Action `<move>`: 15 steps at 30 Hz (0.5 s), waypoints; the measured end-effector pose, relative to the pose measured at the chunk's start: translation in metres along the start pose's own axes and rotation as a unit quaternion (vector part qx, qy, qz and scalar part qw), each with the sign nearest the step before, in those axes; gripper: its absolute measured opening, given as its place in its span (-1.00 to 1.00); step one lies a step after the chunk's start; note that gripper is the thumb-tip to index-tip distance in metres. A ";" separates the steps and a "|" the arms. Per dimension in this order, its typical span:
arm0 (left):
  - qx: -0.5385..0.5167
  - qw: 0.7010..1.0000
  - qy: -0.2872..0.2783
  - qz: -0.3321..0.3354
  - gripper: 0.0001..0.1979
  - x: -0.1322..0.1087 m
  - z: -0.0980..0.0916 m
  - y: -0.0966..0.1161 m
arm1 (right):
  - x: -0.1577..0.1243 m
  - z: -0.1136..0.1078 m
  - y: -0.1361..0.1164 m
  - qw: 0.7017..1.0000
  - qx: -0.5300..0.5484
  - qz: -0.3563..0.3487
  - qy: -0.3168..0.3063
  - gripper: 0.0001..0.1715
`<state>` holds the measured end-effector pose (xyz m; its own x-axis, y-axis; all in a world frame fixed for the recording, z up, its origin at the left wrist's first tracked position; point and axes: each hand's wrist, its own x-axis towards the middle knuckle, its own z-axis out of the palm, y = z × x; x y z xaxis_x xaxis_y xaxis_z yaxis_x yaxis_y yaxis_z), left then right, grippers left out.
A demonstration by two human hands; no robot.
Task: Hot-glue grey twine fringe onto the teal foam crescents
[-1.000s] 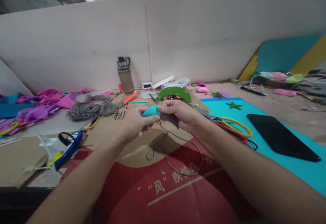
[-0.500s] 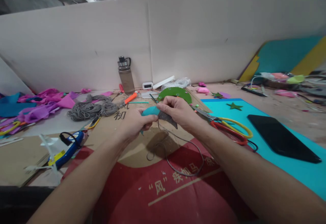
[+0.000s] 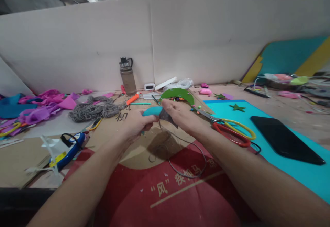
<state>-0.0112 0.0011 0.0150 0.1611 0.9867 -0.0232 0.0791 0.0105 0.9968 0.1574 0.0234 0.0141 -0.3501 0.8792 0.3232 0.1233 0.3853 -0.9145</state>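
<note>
Over the cardboard, my left hand (image 3: 140, 122) pinches a curved teal felt piece (image 3: 152, 110) between thumb and fingers. My right hand (image 3: 176, 113) is closed on a dark grey felt piece (image 3: 168, 117) that meets the teal one. A thin grey cord (image 3: 185, 177) hangs from between my hands and loops down onto the red print of the cardboard sheet (image 3: 170, 192). Just beyond my right hand lies a green felt crescent (image 3: 180, 93), with small coloured beads or pompoms at its inner edge.
Scissors with red and yellow handles (image 3: 232, 134) lie right of my hand, near a black phone (image 3: 286, 139) and green star (image 3: 237, 107) on a turquoise sheet (image 3: 257, 110). To the left are a grey cord bundle (image 3: 94, 110) and blue glue gun (image 3: 70, 153). A bottle (image 3: 127, 79) stands behind.
My right hand has turned and its fingers have curled in closer over the grey felt. The left hand has hardly moved. More of the small coloured balls by the crescent shows.
</note>
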 end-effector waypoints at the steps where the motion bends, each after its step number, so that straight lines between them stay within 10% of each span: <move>1: 0.003 1.000 -0.011 0.001 -0.76 0.000 0.000 0.000 | -0.001 0.000 -0.001 1.000 -0.004 -0.015 -0.006 -0.40; 10: -0.007 0.993 -0.116 0.012 -0.77 -0.006 -0.008 0.010 | -0.005 0.006 -0.001 0.956 0.259 0.101 -0.094 -0.51; 15: -0.122 0.991 -0.042 -0.022 -0.82 0.002 -0.007 0.008 | 0.003 0.002 0.003 0.947 0.283 0.151 -0.021 -0.41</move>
<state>-0.0168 0.0040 0.0234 0.2450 0.9674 -0.0640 -0.1508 0.1033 0.9832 0.1552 0.0268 0.0119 -0.4172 0.9084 0.0275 -0.2899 -0.1044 -0.9513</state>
